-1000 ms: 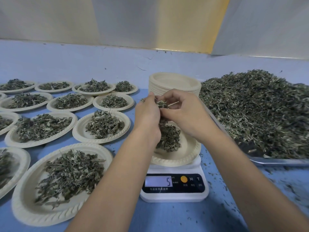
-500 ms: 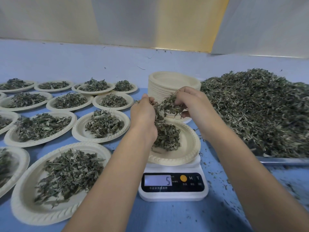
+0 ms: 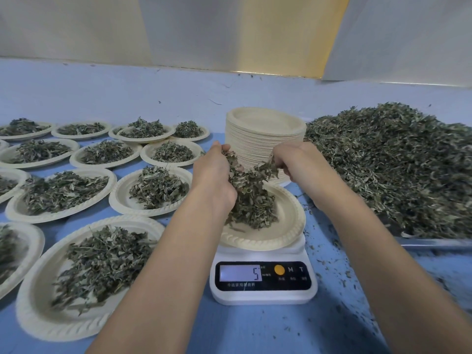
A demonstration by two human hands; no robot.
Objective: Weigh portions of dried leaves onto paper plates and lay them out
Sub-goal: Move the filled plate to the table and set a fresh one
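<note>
- Left hand [image 3: 213, 175] and right hand [image 3: 298, 162] each grip dried leaves [image 3: 251, 180], fingers curled.
- The clump stretches crosswise between them, sagging onto the plate [image 3: 288, 226] on the scale [image 3: 263, 295].

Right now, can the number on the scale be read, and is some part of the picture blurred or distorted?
Head view: the white digital scale shows a clear 5, no glare; the dried green leaves between the left hand and right hand look slightly motion-blurred; the wide lens stretches the beige paper plate at lower left; shadows are faint.
</note>
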